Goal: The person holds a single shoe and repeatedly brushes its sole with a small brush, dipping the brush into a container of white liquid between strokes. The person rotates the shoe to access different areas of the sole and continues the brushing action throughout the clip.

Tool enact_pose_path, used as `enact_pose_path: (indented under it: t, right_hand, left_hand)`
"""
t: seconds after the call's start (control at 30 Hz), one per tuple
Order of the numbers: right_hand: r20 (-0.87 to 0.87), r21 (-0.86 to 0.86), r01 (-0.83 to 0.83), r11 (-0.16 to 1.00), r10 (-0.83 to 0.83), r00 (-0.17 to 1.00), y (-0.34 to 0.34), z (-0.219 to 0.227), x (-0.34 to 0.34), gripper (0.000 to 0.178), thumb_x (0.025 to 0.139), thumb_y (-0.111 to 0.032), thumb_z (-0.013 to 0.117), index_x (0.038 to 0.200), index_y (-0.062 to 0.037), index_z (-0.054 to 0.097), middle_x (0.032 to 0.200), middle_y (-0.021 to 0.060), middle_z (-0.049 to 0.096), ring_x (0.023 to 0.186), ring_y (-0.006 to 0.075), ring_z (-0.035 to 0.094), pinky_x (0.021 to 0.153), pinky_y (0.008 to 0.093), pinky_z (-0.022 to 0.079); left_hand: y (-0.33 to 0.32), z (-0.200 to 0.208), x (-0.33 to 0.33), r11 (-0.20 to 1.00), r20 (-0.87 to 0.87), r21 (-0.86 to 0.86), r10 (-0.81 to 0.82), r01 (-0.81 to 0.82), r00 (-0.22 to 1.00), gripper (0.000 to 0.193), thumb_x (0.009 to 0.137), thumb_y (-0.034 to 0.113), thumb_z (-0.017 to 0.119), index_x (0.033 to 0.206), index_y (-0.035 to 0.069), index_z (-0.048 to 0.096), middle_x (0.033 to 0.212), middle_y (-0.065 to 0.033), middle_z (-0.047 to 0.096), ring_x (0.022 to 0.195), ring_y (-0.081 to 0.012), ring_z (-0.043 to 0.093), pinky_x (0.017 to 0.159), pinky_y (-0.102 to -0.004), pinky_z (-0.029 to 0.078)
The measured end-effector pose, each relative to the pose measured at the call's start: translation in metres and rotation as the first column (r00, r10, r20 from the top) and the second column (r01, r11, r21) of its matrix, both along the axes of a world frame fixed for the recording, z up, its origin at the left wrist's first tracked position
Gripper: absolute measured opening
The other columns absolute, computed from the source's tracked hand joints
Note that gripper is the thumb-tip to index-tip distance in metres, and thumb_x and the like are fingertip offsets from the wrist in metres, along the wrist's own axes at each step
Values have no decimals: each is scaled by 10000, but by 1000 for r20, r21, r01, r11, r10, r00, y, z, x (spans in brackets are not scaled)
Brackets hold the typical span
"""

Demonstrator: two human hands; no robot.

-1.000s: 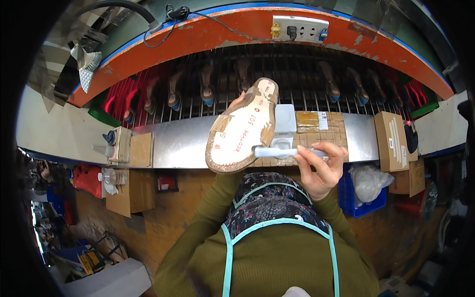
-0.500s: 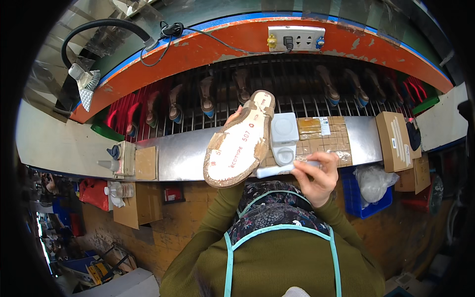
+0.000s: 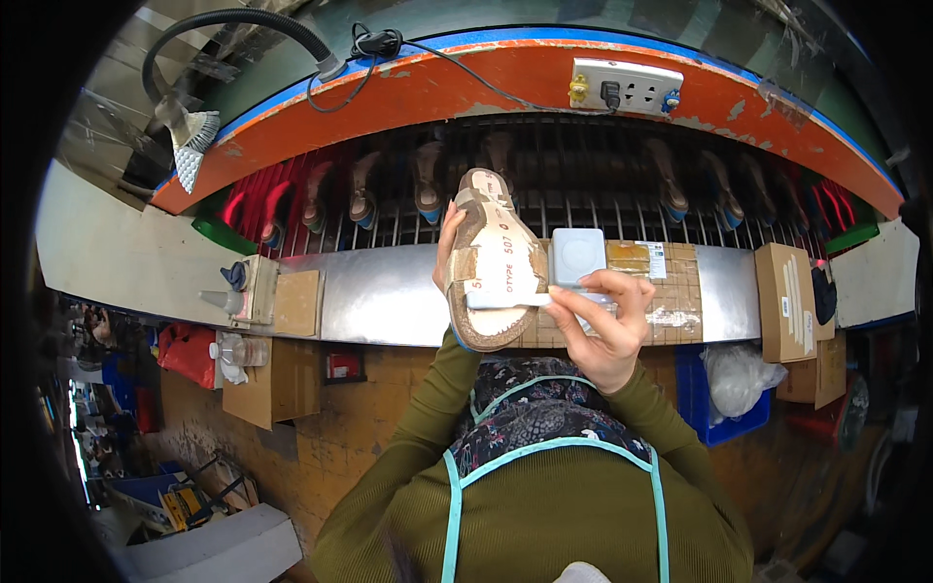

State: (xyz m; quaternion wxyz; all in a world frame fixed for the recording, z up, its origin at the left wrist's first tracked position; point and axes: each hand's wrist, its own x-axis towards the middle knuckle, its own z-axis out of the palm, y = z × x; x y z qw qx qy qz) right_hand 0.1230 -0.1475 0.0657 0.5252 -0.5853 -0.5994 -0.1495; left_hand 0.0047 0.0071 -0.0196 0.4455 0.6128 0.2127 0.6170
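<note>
My left hand (image 3: 446,248) is wrapped round the side of a shoe (image 3: 501,241), held sole side up over the near edge of the bench. Its underside shows a whitish board with red print, and brown upper material is folded over the rim. In my right hand (image 3: 609,335) a pale, stick-like tool (image 3: 507,300) is pinched between thumb and fingers. The tool lies across the wide end of the underside and appears to touch it; its exact kind is unclear. Beside the shoe stands a white square-topped container (image 3: 577,253), its near part covered by my right hand.
Behind the metal ledge (image 3: 379,291), several shoes stand on a dark roller conveyor (image 3: 573,204) under an orange beam (image 3: 466,78). Taped cardboard (image 3: 673,301) lies right of the container. A carton (image 3: 785,301) stands further right, above a blue crate (image 3: 724,428).
My right hand has brought the tool leftward and up from above the ledge onto the shoe's underside. The shoe has turned more upright. The whole view has shifted slightly.
</note>
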Motion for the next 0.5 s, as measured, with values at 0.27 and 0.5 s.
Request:
enact_pose_path:
  t: [0.27, 0.5]
  right_hand:
    - [-381, -226, -181, 957, 85, 921, -27, -48, 32, 152, 728, -215, 831, 859, -148, 788, 838, 11, 654, 754, 127, 591, 768, 329, 321]
    - [9, -615, 340, 711, -425, 905, -60, -196, 81, 106, 809, -254, 761, 768, -156, 755, 762, -8, 641, 685, 194, 574, 785, 403, 308]
  left_hand:
    - [14, -7, -34, 996, -116, -73, 39, -48, 993, 686, 873, 208, 714, 1445, 59, 366, 1382, -109, 494, 1227, -250, 549, 1098, -390, 438]
    - [-1, 10, -75, 873, 347, -436, -60, 218, 936, 904, 748, 371, 834, 1470, 112, 356, 1419, -109, 474, 1324, -288, 454, 1134, -483, 377]
